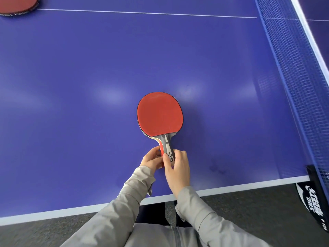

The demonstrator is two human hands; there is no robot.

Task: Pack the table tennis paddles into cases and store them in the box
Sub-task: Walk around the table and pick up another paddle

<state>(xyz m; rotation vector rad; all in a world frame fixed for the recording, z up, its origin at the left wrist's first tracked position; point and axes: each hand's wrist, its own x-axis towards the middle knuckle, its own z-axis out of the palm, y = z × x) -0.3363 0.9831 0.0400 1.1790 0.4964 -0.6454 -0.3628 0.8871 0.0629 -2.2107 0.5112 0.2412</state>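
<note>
The red paddle (160, 114) lies flat on the blue table (71, 77), red rubber up, its handle pointing back at me near the table's edge. I have both hands on that handle. My left hand (151, 159) curls in from the left side and grips it, and my right hand (178, 169) pinches the butt end between thumb and fingers. A dark rim and a second strip of handle show just under it, so I judge I am holding two blades stacked and squaring their handles together. That would let them go into a case as one. Keeping the head down on the table takes the weight while I line them up.

Another paddle (17, 5), also red side up, lies well apart at the far left corner of my view, not yet touched. No case or box is in sight.

The table has white lines and a white edge. The blue net (284, 68) runs along my right to its black post (316, 177). Below that hangs a black piece with a white logo (313, 207), and I cannot tell what it is. Grey carpet (249, 211) lies below, with my grey sleeves (124, 202) over it.
</note>
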